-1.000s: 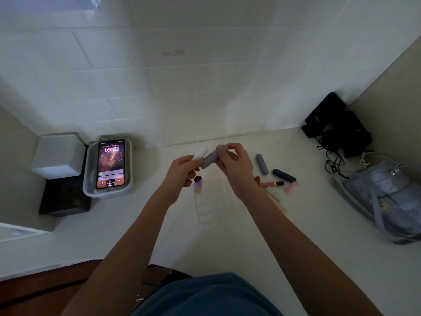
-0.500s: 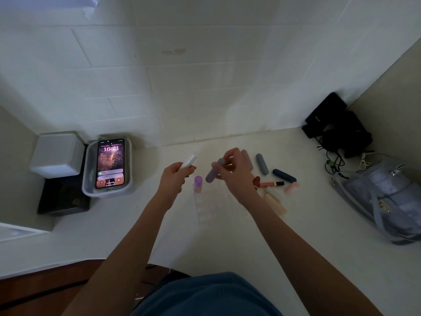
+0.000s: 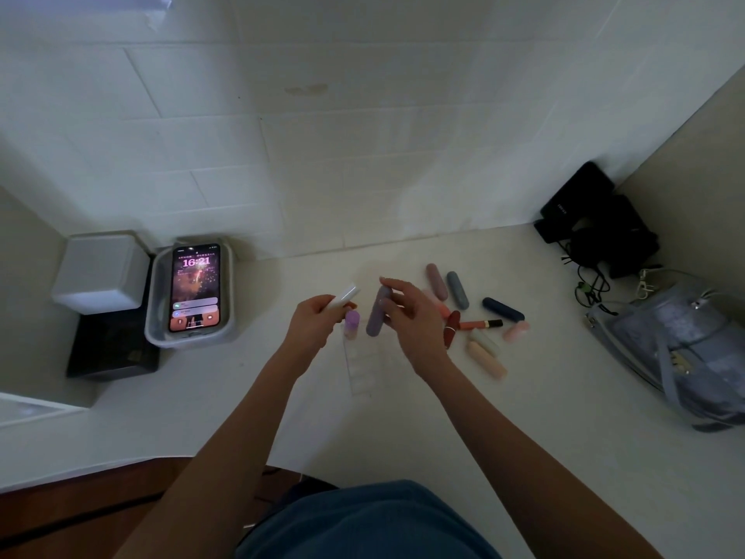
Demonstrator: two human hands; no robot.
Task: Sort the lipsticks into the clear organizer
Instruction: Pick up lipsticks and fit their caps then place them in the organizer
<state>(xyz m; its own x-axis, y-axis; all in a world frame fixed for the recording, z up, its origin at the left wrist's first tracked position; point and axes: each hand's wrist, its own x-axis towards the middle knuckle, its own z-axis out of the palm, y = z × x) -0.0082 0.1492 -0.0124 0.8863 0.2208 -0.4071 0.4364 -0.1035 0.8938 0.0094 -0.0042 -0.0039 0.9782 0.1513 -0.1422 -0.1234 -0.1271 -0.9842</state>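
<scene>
Lowered right hand (image 3: 407, 316) gripping mauve lipstick (image 3: 377, 312)

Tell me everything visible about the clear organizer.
The clear organizer is a see-through, plastic-looking tray lying flat on the white counter between both hands. It is long and narrow, split into small square slots. A purple lipstick stands upright in its far-left slot; the right hand holds a mauve lipstick upright over the next one. The other slots look empty.

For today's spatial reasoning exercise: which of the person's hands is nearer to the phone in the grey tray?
Left. The left hand, holding a white tube, is just right of the phone; the right hand is farther right, beyond the clear organizer.
</scene>
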